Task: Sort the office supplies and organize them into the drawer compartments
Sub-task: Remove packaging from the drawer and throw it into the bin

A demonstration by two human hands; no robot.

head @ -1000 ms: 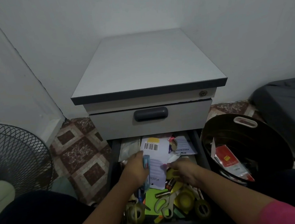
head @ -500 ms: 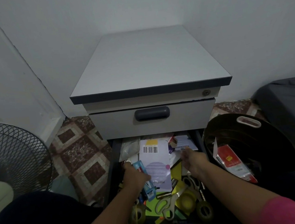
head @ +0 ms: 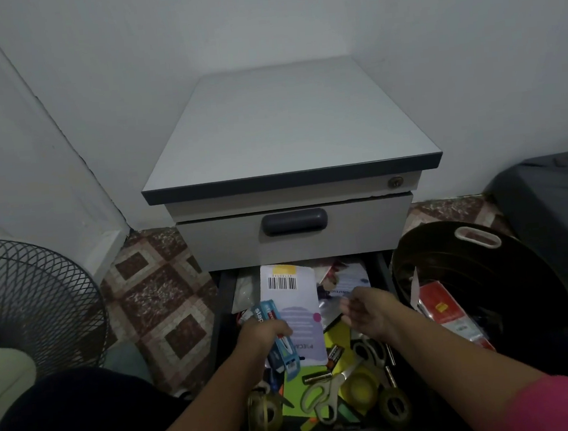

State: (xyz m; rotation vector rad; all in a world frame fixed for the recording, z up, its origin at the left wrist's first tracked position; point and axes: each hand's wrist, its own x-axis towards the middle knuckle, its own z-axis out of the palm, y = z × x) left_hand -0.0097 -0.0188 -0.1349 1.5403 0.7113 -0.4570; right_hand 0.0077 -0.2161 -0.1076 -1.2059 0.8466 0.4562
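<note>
The lower drawer (head: 226,299) of a grey pedestal cabinet (head: 285,129) is pulled out and full of mixed supplies. My left hand (head: 262,335) grips a blue staples pack (head: 276,336) over the drawer's left side. A white card with a barcode (head: 292,304) lies beside it. My right hand (head: 366,311) hovers over papers (head: 346,280) at the back right, fingers curled and apart, holding nothing I can see. Nearer me lie scissors (head: 320,396), tape rolls (head: 263,411), batteries (head: 334,355) and yellow-green sticky notes (head: 296,410).
A black round bin (head: 487,276) holding red packaging (head: 445,307) stands right of the drawer. A wire fan guard (head: 26,306) is at the left. The upper drawer with a dark handle (head: 295,222) is closed. Patterned floor tiles (head: 159,295) surround the cabinet.
My left hand drew the blue pack down onto the drawer's left side. My right hand moved from the drawer's middle to the back-right papers and now hovers just above them.
</note>
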